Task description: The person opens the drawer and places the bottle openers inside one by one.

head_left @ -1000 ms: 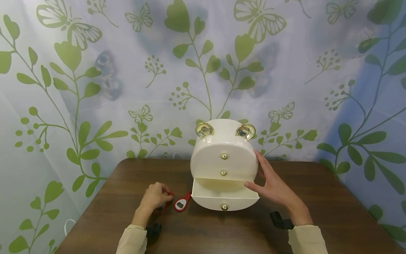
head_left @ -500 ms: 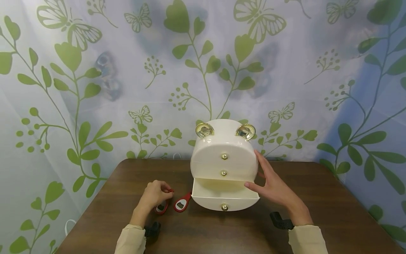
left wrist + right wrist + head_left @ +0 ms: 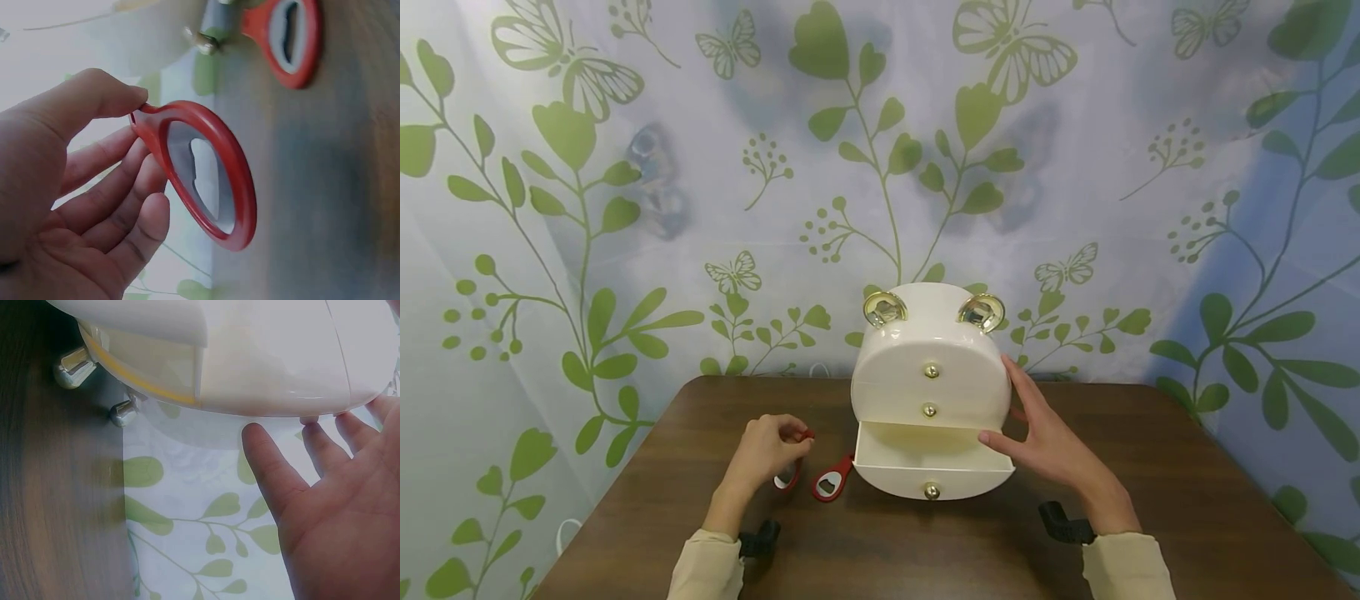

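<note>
My left hand (image 3: 765, 450) pinches the narrow handle end of a red bottle opener (image 3: 242, 181) between thumb and index finger. Its metal plate hangs tilted above the table, and the other fingers curve loosely behind it. A second red bottle opener (image 3: 838, 477) lies on the table to its right, against the small white drawer cabinet (image 3: 932, 350). The cabinet's bottom drawer (image 3: 891, 480) is pulled out, and its visible inside is bare. My right hand (image 3: 1052, 442) touches the cabinet's right side with spread fingers, its thumb near the drawer's edge.
The brown wooden table (image 3: 970, 550) ends at a pale curtain (image 3: 715, 167) printed with green leaves and butterflies. Gold round ears (image 3: 981, 312) stick up from the cabinet top, and metal feet (image 3: 75, 367) show beneath it in the right wrist view.
My left hand has raised the pinched bottle opener slightly up and away from me, and more of its plate shows. My right hand and the cabinet have stayed put.
</note>
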Demonstrator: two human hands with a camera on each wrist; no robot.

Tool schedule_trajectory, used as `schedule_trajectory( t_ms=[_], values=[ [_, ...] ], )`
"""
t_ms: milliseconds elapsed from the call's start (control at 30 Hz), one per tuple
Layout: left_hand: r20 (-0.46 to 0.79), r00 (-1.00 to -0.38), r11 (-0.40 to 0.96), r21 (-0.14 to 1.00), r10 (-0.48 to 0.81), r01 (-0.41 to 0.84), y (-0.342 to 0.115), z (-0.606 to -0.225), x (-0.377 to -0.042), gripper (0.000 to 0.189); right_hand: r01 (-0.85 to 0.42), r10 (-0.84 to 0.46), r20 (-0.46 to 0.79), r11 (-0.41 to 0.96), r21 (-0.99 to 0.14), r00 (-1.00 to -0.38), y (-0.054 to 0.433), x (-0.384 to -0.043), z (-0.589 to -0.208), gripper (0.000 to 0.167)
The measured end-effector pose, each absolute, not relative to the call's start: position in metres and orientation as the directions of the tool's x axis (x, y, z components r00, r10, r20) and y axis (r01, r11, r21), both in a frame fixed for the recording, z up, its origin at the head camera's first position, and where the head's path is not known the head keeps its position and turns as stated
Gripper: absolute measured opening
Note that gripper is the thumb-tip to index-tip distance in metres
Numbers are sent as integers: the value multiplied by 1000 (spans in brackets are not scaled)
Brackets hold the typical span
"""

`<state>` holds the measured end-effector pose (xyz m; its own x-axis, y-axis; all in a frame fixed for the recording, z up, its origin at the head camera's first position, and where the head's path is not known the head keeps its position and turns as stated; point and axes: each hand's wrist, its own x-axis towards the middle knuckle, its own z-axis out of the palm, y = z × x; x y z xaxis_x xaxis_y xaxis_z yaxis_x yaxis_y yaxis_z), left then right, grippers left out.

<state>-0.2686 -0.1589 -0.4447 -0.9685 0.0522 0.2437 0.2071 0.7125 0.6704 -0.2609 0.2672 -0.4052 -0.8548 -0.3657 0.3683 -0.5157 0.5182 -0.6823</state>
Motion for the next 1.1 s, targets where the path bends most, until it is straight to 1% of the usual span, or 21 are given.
schedule_trajectory(
  t_ms=[200,433,900,1100],
  values=[
    [255,-966,680,700,46,218,-152,-427,-263,12,-513,-363,367,520,-683,-856,268,-261,-406,111],
    [281,-957,632,730,69,260,-146,-412,-256,14,-496,-355,352,528,-689,-866,268,-260,-406,112],
    [333,-941,587,751,61,304,-137,-399,-248,15,-493,-352,351,522,-696,-868,268,-260,-404,113],
    [368,-927,564,751,72,343,-134,-391,-243,14,-499,-357,356,515,-697,-864,268,-260,-404,113]
  ],
)
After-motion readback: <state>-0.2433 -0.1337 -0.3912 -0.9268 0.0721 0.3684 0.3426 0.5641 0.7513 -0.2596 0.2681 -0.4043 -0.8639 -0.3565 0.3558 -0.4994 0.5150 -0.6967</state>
